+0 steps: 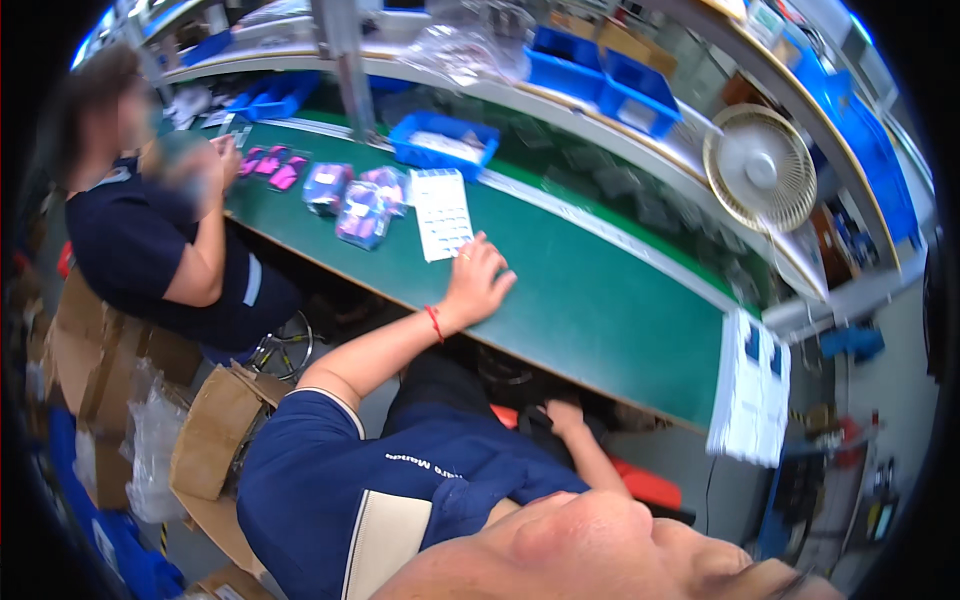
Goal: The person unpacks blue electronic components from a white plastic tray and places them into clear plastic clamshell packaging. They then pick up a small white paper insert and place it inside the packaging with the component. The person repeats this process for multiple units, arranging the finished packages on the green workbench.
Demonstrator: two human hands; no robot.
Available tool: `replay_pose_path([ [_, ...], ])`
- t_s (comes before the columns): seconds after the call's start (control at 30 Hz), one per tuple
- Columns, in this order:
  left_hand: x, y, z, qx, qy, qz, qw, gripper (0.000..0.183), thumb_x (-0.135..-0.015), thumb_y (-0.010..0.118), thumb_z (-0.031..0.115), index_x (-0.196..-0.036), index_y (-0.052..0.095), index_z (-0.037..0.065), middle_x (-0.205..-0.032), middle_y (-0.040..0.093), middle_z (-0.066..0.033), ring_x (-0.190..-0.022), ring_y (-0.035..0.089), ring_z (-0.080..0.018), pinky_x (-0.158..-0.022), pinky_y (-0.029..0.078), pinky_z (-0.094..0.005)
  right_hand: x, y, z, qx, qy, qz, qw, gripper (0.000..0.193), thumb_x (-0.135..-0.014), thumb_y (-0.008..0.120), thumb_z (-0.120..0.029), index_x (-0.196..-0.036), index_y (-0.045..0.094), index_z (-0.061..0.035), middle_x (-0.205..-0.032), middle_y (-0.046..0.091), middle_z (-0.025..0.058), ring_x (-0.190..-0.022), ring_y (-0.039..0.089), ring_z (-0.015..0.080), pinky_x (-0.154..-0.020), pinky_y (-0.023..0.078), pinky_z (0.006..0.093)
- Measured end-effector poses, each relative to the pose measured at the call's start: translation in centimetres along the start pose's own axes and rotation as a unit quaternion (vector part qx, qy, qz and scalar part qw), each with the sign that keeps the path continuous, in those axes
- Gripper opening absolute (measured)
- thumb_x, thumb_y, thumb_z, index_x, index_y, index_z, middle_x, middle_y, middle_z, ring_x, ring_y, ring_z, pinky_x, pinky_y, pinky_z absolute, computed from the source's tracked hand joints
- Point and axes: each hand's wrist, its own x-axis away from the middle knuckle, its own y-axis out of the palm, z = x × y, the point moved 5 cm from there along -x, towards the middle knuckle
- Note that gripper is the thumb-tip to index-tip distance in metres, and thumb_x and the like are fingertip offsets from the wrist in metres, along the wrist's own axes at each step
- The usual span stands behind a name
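Observation:
My left hand (477, 283) lies over the green table with its fingers spread, a red cord round the wrist. Its fingertips touch or nearly touch the lower end of a white sheet of labels (441, 212). Left of that sheet are clear bags (362, 213) with pink and blue items inside. Below the table's edge, by my lap, is my right hand (563, 414); its fingers are small and dark, and whether it holds anything is unclear.
To the left a co-worker (130, 225) stands with raised hands, near several pink pieces (287, 173). A blue bin (444, 141) is at the table's back. White sheets (748, 390) lie at the right end. A fan (760, 168) stands by the shelf; cardboard boxes (212, 430) crowd the floor.

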Motion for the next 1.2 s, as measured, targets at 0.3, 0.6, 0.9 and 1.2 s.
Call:
replay_pose_path([
  [0.3, -3.0, -7.5, 11.6, 0.41, 0.13, -0.106, 0.897, 0.012, -0.074, 0.071, 0.006, -0.079, 0.06, 0.004, -0.08, 0.062, -0.0089, -0.085, 0.061, -0.0298, -0.079, 0.048, -0.0392, 11.3, -8.9, 1.3, -0.057, 0.026, 0.029, 0.998, 0.034, -0.082, 0.065, -0.033, -0.106, 0.065, -0.0086, -0.11, 0.062, 0.016, -0.105, 0.058, 0.0318, -0.087, 0.048, 0.044],
  [0.6, -1.4, -19.7, 21.7, 0.757, 0.364, -0.197, 0.505, 0.043, -0.092, 0.057, 0.043, -0.102, 0.065, 0.001, -0.079, 0.057, -0.012, -0.072, 0.056, -0.0261, -0.064, 0.045, -0.0382, 13.2, -23.7, 3.0, -0.058, 0.006, 0.181, 0.982, 0.015, -0.077, 0.067, -0.015, -0.087, 0.065, -0.0034, -0.084, 0.064, 0.0164, -0.081, 0.062, 0.0348, -0.074, 0.05, 0.0438],
  [0.9, 0.8, -20.1, 18.1, 0.8, 0.326, -0.13, 0.487, 0.042, -0.093, 0.054, 0.045, -0.105, 0.067, 0.007, -0.078, 0.056, -0.0101, -0.07, 0.055, -0.024, -0.06, 0.043, -0.0357, 11.8, -28.8, 7.5, -0.075, 0.1, 0.221, 0.967, 0.018, -0.082, 0.067, -0.016, -0.091, 0.066, -0.0004, -0.086, 0.066, 0.0175, -0.081, 0.064, 0.0346, -0.072, 0.051, 0.0399],
  [1.2, -4.0, -12.4, 12.4, 0.77, 0.189, -0.172, 0.584, 0.053, -0.076, 0.075, 0.045, -0.101, 0.063, -0.001, -0.089, 0.065, -0.0121, -0.079, 0.062, -0.0274, -0.072, 0.048, -0.0399, 3.1, -34.0, 23.0, 0.002, 0.218, 0.269, 0.938, 0.042, -0.086, 0.064, -0.035, -0.111, 0.062, -0.0007, -0.105, 0.064, 0.0225, -0.1, 0.062, 0.0358, -0.087, 0.048, 0.0407],
])
